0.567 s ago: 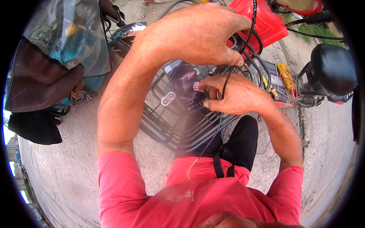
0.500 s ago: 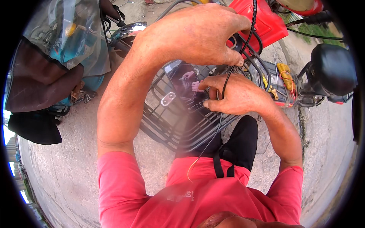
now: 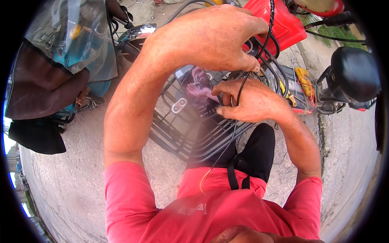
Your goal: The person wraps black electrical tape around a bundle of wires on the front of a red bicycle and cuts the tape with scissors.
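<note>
My left hand (image 3: 210,38) arches over the top of a black wire basket (image 3: 168,129), its fingers and thumb closed around a thin black cable (image 3: 242,87). Below it, my right hand (image 3: 255,101) has thumb and index finger apart at the edge of a dark phone (image 3: 197,99) lying on the basket. The phone's lit screen displays pictured hands. In front of my right hand, the cable runs down to a thin yellowish end near my shirt. Thicker black cables (image 3: 279,69) loop beside both hands.
A red plastic container (image 3: 279,24) stands beyond my left hand. To the right are a grey tray with tools (image 3: 298,87) and a black rounded seat (image 3: 355,75). Brown and clear covers (image 3: 44,85) hang over a teal vehicle at left. A chrome-rimmed lamp (image 3: 139,32) is nearby.
The picture on the phone screen differs: the pictured hands have shifted and look larger. My own hands and the cable have stayed nearly still.
</note>
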{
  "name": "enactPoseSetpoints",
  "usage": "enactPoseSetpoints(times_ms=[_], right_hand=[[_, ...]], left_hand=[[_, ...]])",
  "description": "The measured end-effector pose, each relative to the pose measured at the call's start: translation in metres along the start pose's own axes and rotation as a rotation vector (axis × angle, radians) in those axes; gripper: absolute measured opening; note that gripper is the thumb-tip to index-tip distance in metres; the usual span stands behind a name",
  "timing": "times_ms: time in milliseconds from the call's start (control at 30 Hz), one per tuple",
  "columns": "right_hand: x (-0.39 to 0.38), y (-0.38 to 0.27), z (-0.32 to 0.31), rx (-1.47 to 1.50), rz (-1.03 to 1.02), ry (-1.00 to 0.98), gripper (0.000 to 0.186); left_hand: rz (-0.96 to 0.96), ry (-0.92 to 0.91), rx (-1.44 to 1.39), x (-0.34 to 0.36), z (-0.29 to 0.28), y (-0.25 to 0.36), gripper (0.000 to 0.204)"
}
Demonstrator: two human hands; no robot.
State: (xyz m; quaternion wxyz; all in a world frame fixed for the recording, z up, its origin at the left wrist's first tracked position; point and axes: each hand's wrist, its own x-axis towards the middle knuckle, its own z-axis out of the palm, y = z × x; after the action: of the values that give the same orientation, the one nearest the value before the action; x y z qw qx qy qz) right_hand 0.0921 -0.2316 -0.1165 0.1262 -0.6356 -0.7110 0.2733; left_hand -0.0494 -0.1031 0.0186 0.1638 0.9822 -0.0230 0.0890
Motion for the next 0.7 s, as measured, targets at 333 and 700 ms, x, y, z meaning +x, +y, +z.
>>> enactPoseSetpoints(times_ms=[333,700], right_hand=[[-0.0001,-0.0006,0.0002,0.006,0.010,0.000,0.047],[0.0002,0.0003,0.0008,0.014,-0.009,0.016,0.047]], left_hand=[[-0.019,-0.023,0.013,0.0006,0.0000,0.0010,0.039],[-0.046,-0.075,-0.033,0.0009,-0.0040,0.0020,0.038]])
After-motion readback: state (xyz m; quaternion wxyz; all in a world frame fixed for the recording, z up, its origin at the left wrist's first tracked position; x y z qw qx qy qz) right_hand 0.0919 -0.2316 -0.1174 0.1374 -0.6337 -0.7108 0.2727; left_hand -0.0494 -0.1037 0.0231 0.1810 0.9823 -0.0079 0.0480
